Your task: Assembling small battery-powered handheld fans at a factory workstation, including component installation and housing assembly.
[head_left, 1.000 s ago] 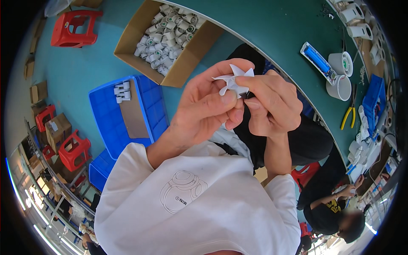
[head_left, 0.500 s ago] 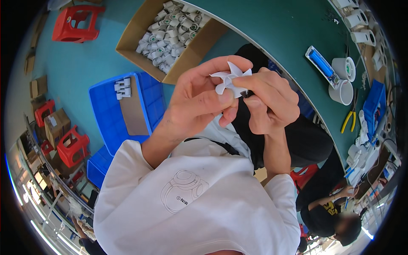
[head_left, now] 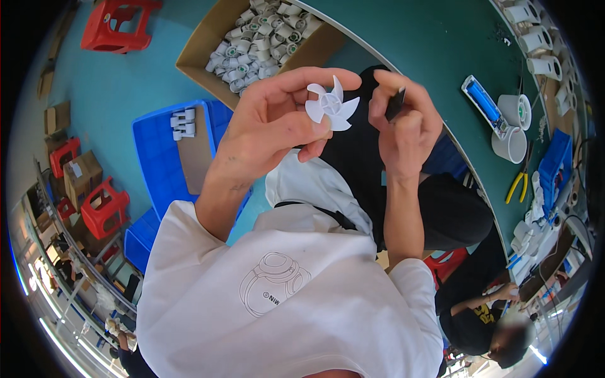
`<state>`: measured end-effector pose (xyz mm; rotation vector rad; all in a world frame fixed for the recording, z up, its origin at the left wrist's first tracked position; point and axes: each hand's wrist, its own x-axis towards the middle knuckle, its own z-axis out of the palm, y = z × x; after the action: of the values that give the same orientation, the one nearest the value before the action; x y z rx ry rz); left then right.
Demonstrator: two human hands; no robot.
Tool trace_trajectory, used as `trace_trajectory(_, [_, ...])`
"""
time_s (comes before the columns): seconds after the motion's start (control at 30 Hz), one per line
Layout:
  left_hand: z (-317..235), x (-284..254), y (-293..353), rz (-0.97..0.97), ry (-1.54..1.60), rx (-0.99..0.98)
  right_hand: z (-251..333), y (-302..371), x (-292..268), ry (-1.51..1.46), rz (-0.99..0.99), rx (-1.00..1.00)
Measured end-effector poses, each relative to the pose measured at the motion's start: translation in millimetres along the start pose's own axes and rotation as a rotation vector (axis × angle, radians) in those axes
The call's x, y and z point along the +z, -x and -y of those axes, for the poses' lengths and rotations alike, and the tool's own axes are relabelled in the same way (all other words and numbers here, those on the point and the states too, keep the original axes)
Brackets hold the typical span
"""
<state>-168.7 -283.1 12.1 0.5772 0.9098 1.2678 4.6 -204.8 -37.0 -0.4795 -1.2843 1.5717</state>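
The left hand (head_left: 268, 123) pinches with its fingers (head_left: 315, 77) while the right hand (head_left: 411, 129) curls near it.

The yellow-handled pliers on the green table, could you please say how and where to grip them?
Probably around both yellow handles, from the near edge of the green table: the pliers lie with handles toward that edge, jaws pointing away.

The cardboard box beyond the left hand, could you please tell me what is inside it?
The cardboard box holds a heap of white cylindrical parts, some showing green inside. The heap covers whatever lies beneath, and the left hand hides the near corner.
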Motion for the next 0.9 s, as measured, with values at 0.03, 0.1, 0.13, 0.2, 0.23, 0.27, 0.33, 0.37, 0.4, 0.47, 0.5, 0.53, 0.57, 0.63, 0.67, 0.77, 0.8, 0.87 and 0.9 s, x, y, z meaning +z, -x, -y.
trace_trajectory(0.03, [1.4,-2.0,-1.3,0.012,-0.014,0.007,0.5,-0.4,0.8,0.000,0.001,0.000])
trace_trajectory(0.1, [2.9,-5.4,-1.9,0.029,-0.026,0.013,1.6,-0.5,5.3,0.076,0.040,0.062])
trace_trajectory(0.13, [2.9,-6.8,-1.4,0.057,-0.024,0.017,7.1,-0.4,9.7,0.109,0.066,0.131])
trace_trajectory(0.2, [4.7,-10.0,-3.7,0.090,-0.023,0.022,8.0,2.3,10.8,0.120,0.055,0.171])
trace_trajectory(0.23, [8.5,-12.8,-5.6,0.123,-0.027,0.065,8.5,3.7,11.6,0.130,0.046,0.212])
trace_trajectory(0.27, [11.2,-14.2,-6.6,0.155,-0.033,0.107,9.8,4.4,16.2,0.096,-0.004,0.185])
trace_trajectory(0.33, [19.0,-2.2,-4.0,0.066,-0.078,0.166,15.4,7.8,22.5,0.102,-0.051,0.211])
trace_trajectory(0.37, [23.4,2.0,-3.5,-0.025,-0.123,0.226,17.0,9.4,24.4,0.107,-0.097,0.237])
trace_trajectory(0.4, [27.2,1.6,-4.1,-0.020,-0.122,0.224,17.9,10.2,25.8,0.109,-0.102,0.236])
trace_trajectory(0.47, [32.6,1.8,-4.7,-0.038,-0.170,0.294,20.4,11.1,27.2,0.191,-0.058,0.145])
trace_trajectory(0.5, [31.9,5.0,-4.9,-0.033,-0.172,0.291,22.4,11.0,25.7,0.191,-0.063,0.144])
trace_trajectory(0.53, [30.3,9.4,-4.8,-0.055,-0.181,0.298,24.9,10.7,22.8,0.295,-0.013,0.079])
trace_trajectory(0.57, [28.9,11.4,-5.1,-0.082,-0.190,0.309,27.0,8.7,19.8,0.396,0.044,0.014])
trace_trajectory(0.63, [30.8,10.4,-5.5,-0.040,-0.003,0.249,37.7,3.6,12.2,0.393,0.056,-0.048])
trace_trajectory(0.67, [32.5,10.2,-5.0,0.001,0.186,0.186,41.3,3.4,7.9,0.390,0.069,-0.107])
trace_trajectory(0.77, [29.2,15.4,-6.1,0.059,0.299,0.100,39.3,6.4,-3.8,0.627,0.144,-0.356])
trace_trajectory(0.8, [27.5,18.6,-5.9,0.061,0.297,0.097,34.9,4.4,-3.7,0.654,0.136,-0.447])
trace_trajectory(0.87, [24.9,24.5,-3.7,0.007,0.306,0.027,33.7,-1.0,-6.5,0.703,0.178,-0.515])
trace_trajectory(0.9, [25.4,25.8,-2.6,0.007,0.305,0.027,34.1,-2.7,-7.2,0.752,0.225,-0.584])
